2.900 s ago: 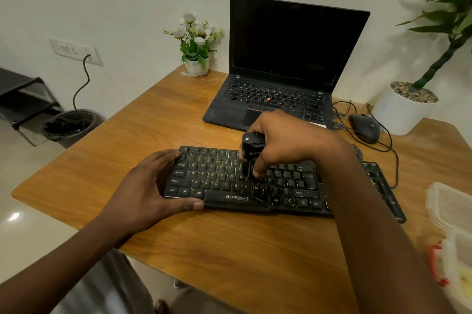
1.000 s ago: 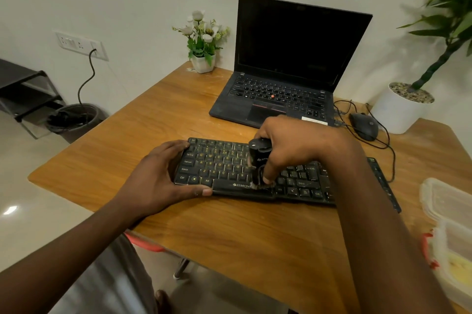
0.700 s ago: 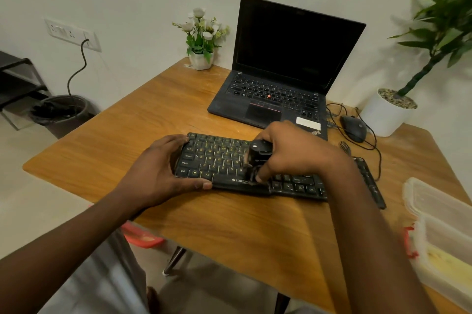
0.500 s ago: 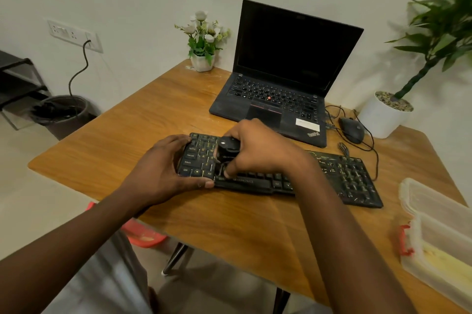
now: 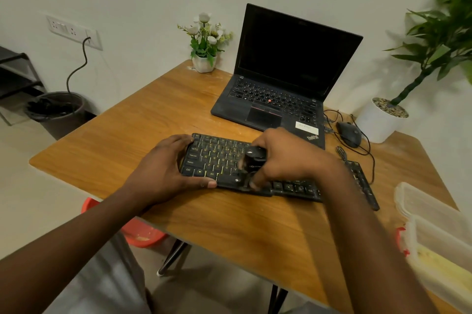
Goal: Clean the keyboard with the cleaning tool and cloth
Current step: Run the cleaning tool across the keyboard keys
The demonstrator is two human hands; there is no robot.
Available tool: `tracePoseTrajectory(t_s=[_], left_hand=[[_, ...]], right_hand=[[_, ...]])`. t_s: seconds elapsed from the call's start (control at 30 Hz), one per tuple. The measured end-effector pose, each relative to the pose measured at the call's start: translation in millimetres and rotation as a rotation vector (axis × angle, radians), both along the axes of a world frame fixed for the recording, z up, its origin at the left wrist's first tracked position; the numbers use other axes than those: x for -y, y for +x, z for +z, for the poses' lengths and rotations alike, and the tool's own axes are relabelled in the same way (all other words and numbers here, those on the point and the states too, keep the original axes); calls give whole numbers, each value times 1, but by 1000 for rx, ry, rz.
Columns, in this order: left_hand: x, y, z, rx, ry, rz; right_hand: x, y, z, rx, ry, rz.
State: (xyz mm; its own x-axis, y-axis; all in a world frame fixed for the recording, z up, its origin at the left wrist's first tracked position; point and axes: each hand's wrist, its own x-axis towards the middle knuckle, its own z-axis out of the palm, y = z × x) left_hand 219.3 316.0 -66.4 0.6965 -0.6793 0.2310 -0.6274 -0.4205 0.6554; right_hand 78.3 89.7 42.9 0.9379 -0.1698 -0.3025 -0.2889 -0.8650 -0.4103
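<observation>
Matte black boxy cleaning tool (image 5: 252, 161) on flat keyboard (image 5: 219, 157), wood-grain table (image 5: 143, 119).

Laptop (image 5: 275, 101) crowds behind the keyboard (image 5: 219, 160); left tabletop (image 5: 122, 140) bare.

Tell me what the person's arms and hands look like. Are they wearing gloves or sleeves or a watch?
No gloves. The left hand and the right hand are both bare, and so are both forearms as far as the picture shows, with no sleeves in sight. No watch, ring or bracelet shows. The right hand is a bit blurred, so tiny details there are hard to tell.
</observation>
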Motion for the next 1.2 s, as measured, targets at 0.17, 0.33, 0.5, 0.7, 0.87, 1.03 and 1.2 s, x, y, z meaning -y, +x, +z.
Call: tracePoseTrajectory(t_s=[0.17,0.33,0.5,0.7,0.87,1.03,1.2], left_hand=[[-1,-2,2,-7,-20,-12],[0,-3,2,6,-15,-17],[0,-1,1,1,11,-7],[-2,-2,1,1,1,-14],[-2,-2,1,-4,-15,-25],[0,-3,-1,-1,-15,-26],[1,-2,0,12,-3,-25]], right_hand=[[-35,26,-9,163,37,77],[-15,15,-10,123,-20,40],[29,-25,-2,6,-56,-72],[66,-52,5,-3,-76,-184],[70,-45,2,46,-69,-184],[73,-39,1,50,-18,-137],[78,-41,8,-62,2,-50]])
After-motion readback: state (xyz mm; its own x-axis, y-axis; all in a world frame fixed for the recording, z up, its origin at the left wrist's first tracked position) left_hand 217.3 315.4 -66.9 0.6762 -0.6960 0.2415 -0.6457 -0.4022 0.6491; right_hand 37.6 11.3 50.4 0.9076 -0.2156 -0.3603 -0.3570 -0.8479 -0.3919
